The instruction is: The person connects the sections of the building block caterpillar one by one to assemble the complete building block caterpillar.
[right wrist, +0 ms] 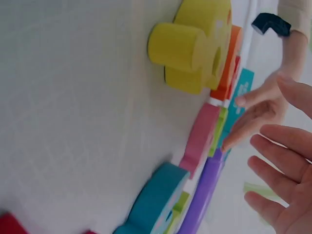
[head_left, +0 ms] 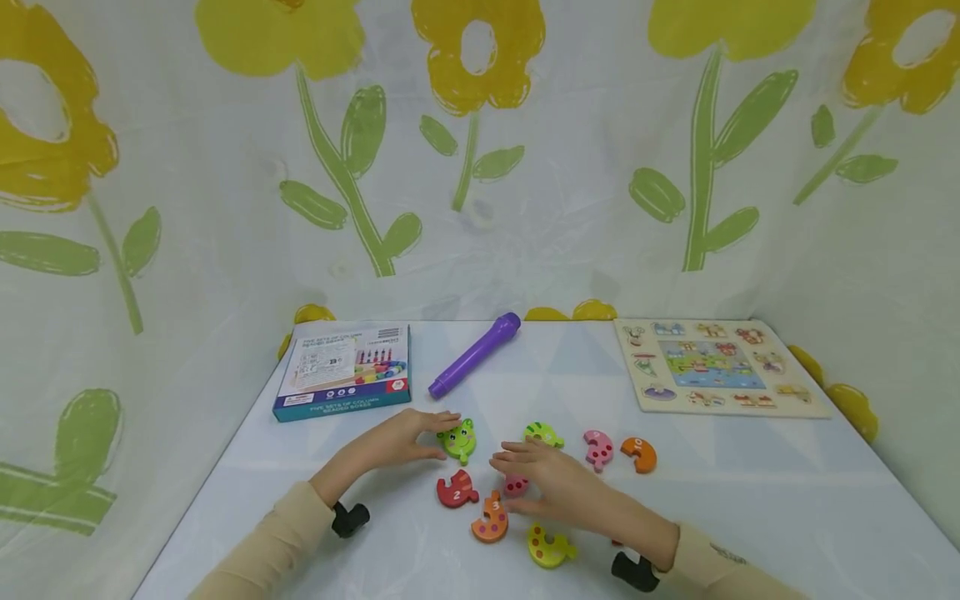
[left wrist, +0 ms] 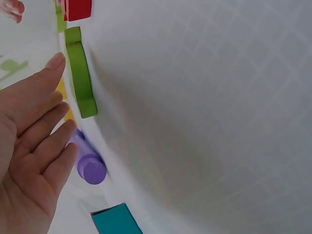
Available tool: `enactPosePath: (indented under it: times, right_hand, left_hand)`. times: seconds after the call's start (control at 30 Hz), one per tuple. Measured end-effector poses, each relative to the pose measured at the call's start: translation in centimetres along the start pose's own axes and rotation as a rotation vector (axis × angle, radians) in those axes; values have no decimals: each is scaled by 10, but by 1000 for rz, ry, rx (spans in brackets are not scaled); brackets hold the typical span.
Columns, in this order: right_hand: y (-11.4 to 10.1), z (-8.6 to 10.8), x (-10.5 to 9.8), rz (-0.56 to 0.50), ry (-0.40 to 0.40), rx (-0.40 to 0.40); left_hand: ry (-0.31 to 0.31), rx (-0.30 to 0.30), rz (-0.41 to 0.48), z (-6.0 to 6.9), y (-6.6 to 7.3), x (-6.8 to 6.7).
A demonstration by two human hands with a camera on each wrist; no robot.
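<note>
My left hand is at the green animal-face piece, fingers extended around its left side; the left wrist view shows the hand beside the green piece with a gap between them. Over a pink spotted piece hovers my right hand, fingers spread and holding nothing. Near it lie a red piece numbered 2, an orange piece numbered 3 and a yellow spotted piece. A teal piece shows in the right wrist view, hidden from the head view.
Behind are a striped green piece, a pink piece and an orange piece. A boxed toy stands back left, a purple tube back centre, a wooden puzzle board back right.
</note>
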State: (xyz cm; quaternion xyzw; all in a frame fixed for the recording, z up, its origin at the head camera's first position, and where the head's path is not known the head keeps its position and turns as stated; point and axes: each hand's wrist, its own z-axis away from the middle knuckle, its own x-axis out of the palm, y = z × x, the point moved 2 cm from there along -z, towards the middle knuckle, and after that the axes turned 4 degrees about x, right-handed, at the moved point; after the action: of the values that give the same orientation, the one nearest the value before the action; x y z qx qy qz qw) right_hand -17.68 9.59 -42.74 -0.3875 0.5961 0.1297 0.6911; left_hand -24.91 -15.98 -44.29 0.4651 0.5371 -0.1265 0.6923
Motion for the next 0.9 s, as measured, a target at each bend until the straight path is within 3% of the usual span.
enactPosePath:
  times: [0.43,0.73,0.9]
  right_hand:
    - [-9,-31,6,-209,-90,-13]
    - [-6,-53,17,-172,-114,-111]
    - [-7,-57,20,-133,-114,-113]
  left_hand:
    - [-52,2,68,-12,-8,-3]
    - [-57,19,112,-14,-13,-3]
    - [-64,38,104,-18,-15,-1]
